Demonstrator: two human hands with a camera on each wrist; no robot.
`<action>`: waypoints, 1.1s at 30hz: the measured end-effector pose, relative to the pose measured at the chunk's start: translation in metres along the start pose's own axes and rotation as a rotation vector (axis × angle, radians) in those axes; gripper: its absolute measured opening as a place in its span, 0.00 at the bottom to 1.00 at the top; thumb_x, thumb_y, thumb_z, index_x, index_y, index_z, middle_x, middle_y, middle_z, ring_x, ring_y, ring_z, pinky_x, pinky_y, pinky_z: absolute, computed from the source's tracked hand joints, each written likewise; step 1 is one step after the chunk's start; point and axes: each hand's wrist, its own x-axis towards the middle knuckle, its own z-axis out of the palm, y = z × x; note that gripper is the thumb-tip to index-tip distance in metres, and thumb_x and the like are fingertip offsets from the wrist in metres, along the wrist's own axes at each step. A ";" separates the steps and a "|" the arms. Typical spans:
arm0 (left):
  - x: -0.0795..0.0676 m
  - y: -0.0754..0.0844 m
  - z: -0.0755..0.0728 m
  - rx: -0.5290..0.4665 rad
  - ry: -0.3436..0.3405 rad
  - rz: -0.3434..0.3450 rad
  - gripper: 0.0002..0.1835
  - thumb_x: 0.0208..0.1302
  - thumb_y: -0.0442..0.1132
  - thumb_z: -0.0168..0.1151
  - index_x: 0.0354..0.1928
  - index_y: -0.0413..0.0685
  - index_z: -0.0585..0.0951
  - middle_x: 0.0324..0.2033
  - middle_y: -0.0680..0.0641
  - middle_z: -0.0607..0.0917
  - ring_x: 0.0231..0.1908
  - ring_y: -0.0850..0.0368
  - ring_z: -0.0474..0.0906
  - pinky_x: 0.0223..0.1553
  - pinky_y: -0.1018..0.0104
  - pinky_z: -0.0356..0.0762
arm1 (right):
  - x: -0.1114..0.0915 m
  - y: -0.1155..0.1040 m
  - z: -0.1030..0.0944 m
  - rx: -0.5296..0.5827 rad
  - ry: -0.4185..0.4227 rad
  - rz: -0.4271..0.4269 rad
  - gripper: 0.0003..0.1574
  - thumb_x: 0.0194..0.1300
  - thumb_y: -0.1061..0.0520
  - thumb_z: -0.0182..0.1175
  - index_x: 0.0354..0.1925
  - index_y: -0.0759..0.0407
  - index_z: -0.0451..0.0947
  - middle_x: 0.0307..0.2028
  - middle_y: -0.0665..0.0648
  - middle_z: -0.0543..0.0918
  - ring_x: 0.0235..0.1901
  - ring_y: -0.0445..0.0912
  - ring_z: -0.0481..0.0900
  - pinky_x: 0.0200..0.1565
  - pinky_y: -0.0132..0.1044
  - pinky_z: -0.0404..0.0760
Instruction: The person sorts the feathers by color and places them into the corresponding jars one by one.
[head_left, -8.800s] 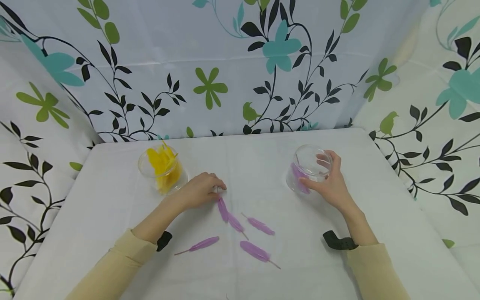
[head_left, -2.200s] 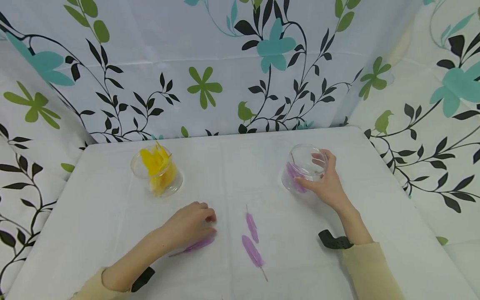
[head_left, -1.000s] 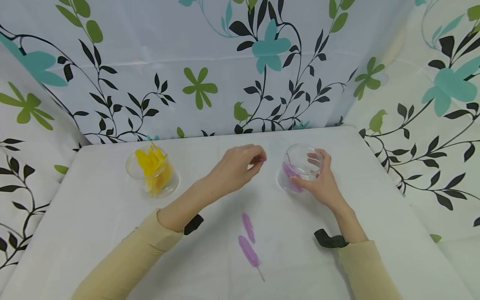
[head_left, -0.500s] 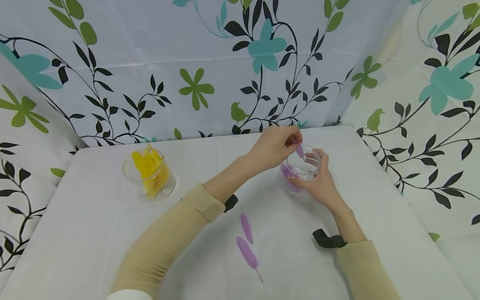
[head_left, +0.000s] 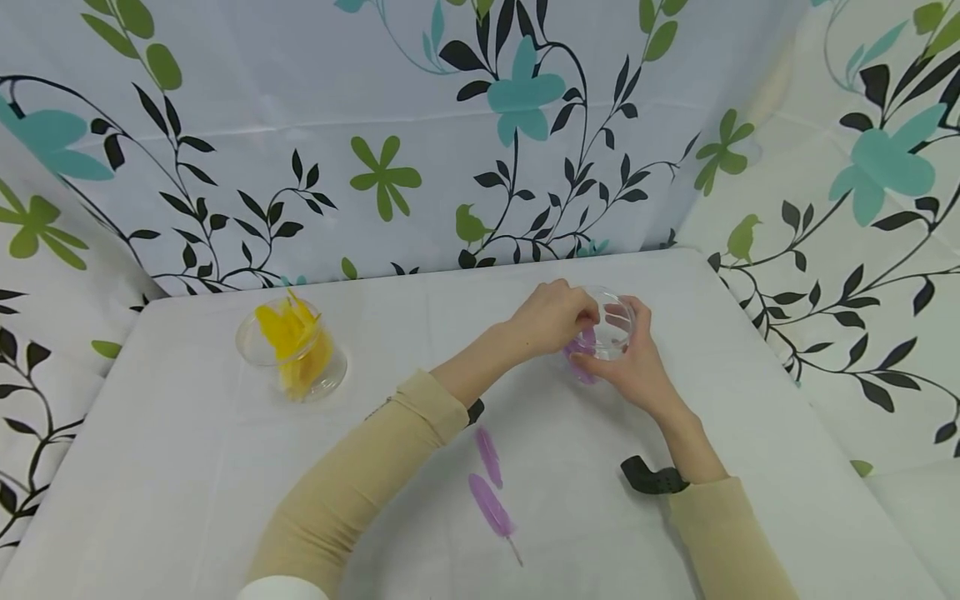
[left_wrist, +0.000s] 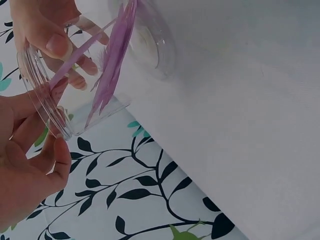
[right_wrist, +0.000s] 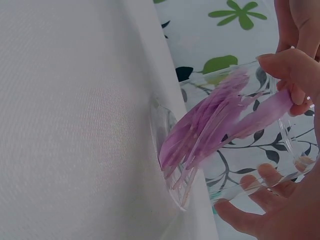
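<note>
In the head view my right hand [head_left: 637,367] grips a clear glass jar [head_left: 612,340] that stands at the right side of the table. Several purple feathers [right_wrist: 210,120] lean inside it. My left hand [head_left: 551,317] is at the jar's mouth, its fingertips inside the rim, pinching one more purple feather [right_wrist: 267,112] whose lower part reaches down into the jar. The left wrist view shows that pinched feather [left_wrist: 75,57] slanting towards the bundle. Two loose purple feathers, a smaller one [head_left: 489,458] and a larger one [head_left: 491,505], lie on the table below my left forearm.
A second clear jar [head_left: 335,379] holding yellow feathers [head_left: 296,342] stands at the back left. White cloth covers the table [head_left: 180,467]. Behind it hangs a curtain [head_left: 300,100] patterned with leaves and flowers.
My left hand has picked up a purple feather from the left part of the table, carried it right and lowered it into the jar's mouth. The right hand keeps its hold on the jar.
</note>
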 end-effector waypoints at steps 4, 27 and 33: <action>-0.006 -0.005 -0.001 -0.003 0.008 0.028 0.11 0.73 0.40 0.58 0.51 0.53 0.87 0.46 0.54 0.88 0.47 0.56 0.76 0.52 0.64 0.74 | 0.001 -0.001 0.002 0.005 -0.005 -0.001 0.64 0.54 0.57 0.76 0.72 0.52 0.41 0.71 0.60 0.62 0.72 0.60 0.59 0.65 0.70 0.61; -0.145 -0.090 0.025 -0.010 -0.012 0.052 0.12 0.64 0.33 0.68 0.49 0.45 0.86 0.47 0.49 0.88 0.54 0.48 0.77 0.60 0.54 0.75 | 0.001 -0.004 0.003 -0.022 0.002 0.013 0.65 0.53 0.57 0.77 0.72 0.53 0.41 0.71 0.63 0.61 0.73 0.60 0.58 0.65 0.72 0.58; -0.161 -0.089 0.043 -0.030 -0.105 0.102 0.16 0.63 0.35 0.69 0.53 0.49 0.83 0.50 0.47 0.84 0.52 0.48 0.75 0.56 0.55 0.76 | 0.000 -0.004 0.003 -0.023 0.006 0.007 0.64 0.54 0.56 0.76 0.71 0.54 0.42 0.70 0.62 0.62 0.72 0.59 0.59 0.65 0.72 0.58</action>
